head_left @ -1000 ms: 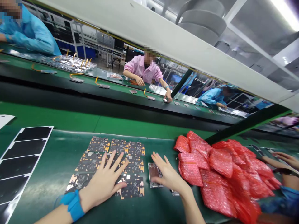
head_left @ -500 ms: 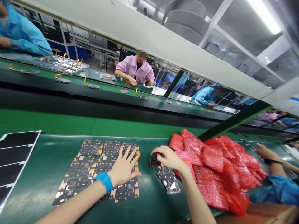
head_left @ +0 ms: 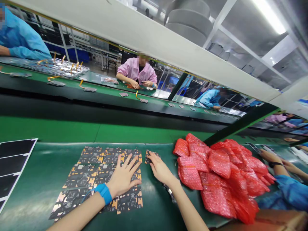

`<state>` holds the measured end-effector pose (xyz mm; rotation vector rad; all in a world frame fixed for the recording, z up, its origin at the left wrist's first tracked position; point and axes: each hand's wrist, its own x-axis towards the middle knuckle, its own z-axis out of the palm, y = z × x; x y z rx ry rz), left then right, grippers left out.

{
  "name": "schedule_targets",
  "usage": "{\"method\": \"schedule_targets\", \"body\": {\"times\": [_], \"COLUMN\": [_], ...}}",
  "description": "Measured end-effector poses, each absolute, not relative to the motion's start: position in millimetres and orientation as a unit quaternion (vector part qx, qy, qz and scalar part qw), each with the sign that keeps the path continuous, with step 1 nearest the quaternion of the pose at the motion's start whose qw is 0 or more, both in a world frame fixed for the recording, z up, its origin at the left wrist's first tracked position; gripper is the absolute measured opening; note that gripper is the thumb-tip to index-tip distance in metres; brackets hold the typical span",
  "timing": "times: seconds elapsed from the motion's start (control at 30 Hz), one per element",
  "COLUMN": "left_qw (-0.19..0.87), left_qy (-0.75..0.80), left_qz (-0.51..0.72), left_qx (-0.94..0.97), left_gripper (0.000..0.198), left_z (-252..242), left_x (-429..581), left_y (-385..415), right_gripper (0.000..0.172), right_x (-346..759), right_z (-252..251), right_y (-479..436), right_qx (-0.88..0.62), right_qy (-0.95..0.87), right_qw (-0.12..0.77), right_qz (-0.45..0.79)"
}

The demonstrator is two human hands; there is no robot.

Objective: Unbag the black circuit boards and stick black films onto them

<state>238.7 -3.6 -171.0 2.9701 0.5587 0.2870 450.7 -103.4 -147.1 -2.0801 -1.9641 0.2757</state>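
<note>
A grid of black-and-gold circuit boards [head_left: 81, 175] lies on the dark green mat. My left hand [head_left: 124, 178] rests flat on the grid's right side with its fingers spread, and a blue strap [head_left: 104, 193] circles its wrist. My right hand [head_left: 160, 170] reaches forward with its fingers stretched out. The fingertips lie on one more board [head_left: 147, 154] at the grid's upper right corner. Another board [head_left: 169, 191] shows partly from under my right forearm.
A heap of red plastic bags [head_left: 216, 173] sits just right of my right hand. A sheet of black panels [head_left: 12, 157] lies at the far left. A co-worker's hand [head_left: 267, 156] works at the right. A green conveyor [head_left: 48, 130] runs beyond, with other people behind it.
My right hand picked a board up from beside the red bags and carried it left to the grid's upper right corner, its fingers now flat on it. My left hand stayed on the grid.
</note>
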Motion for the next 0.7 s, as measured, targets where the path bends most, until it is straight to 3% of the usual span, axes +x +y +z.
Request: {"method": "schedule_targets", "body": {"times": [0.2,0.33,0.5,0.7], "left_qw": [0.064,0.077,0.095,0.104], "left_qy": [0.174,0.16,0.123,0.121], "left_qz": [0.101,0.103,0.1,0.095], "left_qx": [0.977,0.979,0.983,0.983], "left_gripper": [0.081,0.091,0.09,0.09], "left_z": [-171.9,-158.8,-146.7,-153.3], "left_x": [237.6,233.5,243.1,281.1], "left_y": [-0.4,0.8,-6.2,-14.1], "right_gripper": [0.049,0.05,0.057,0.069], "right_x": [457.6,472.8,477.1,455.7], "right_z": [-140.2,-133.3,-145.0,-137.8], "right_y": [-88.6,-131.8,-198.1,-202.3], "right_qx": [-0.685,-0.746,-0.799,-0.807], "right_qy": [-0.695,-0.624,-0.562,-0.543], "right_qw": [0.18,0.219,0.2,0.225], "right_qz": [0.122,0.083,0.073,0.048]}}
